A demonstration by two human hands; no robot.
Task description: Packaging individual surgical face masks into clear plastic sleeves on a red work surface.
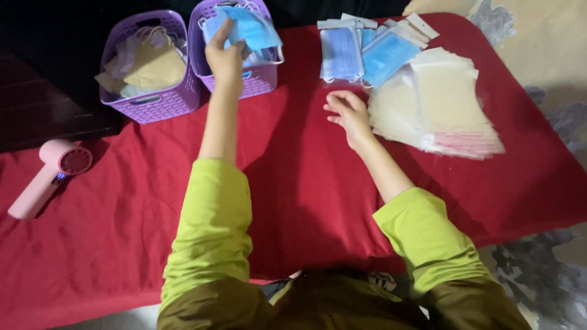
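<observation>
**Commentator 1:** While we start out wide of the left hand, a pink handheld fan [46,176] lies on the red cloth [306,183], well apart from it. Closer, just beside that hand, a purple basket [151,67] holds cream-coloured masks.

**Commentator 2:** And the left hand [224,58] itself is clenched on a blue face mask [247,27], pinching it above the second purple basket [260,78], which sits right under the fingers with more blue masks inside!

**Commentator 1:** Across to the right hand [348,110]: released, fingers loosely curled, holding nothing, hovering over the cloth.

**Commentator 2:** Just beyond its fingertips lie the bagged blue masks [361,55]. Just beside it, on its outer side, a fanned stack of clear plastic bags [443,104] is almost touching. Nothing sits between the two hands but bare cloth.
</observation>
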